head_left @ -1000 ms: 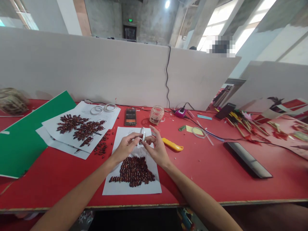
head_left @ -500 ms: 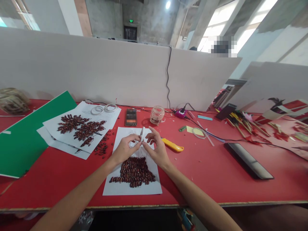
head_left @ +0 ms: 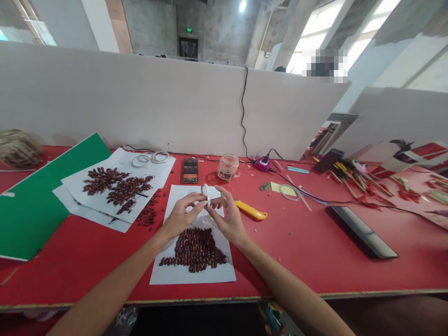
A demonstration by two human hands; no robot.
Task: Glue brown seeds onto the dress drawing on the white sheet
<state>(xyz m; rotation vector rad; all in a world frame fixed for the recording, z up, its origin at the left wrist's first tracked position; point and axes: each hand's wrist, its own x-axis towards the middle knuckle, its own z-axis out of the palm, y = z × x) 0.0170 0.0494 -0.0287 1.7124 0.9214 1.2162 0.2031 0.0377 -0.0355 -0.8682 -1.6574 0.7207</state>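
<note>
Both my hands meet above a white sheet [head_left: 182, 275] that carries a patch of dark red-brown seeds [head_left: 194, 249]. My left hand [head_left: 182, 215] pinches a thin ring of white tape [head_left: 206, 194] held upright. My right hand [head_left: 227, 215] is at the ring's right side, thumb and forefinger pinched at its edge, the other fingers loosely spread. Whether a strip of tape runs between them is too small to make out.
On the red table [head_left: 308, 252]: more seed sheets [head_left: 115, 186] and a green board [head_left: 31, 196] at left, tape rings [head_left: 150, 158], a phone [head_left: 189, 170], a glass jar [head_left: 227, 167], a yellow cutter [head_left: 252, 211], a black bar [head_left: 360, 231], craft sticks [head_left: 353, 179] at right. Grey partition behind.
The tape ring has been turned between my fingers, edge-on half a second ago and now showing more of its loop. Both hands stay over the same sheet.
</note>
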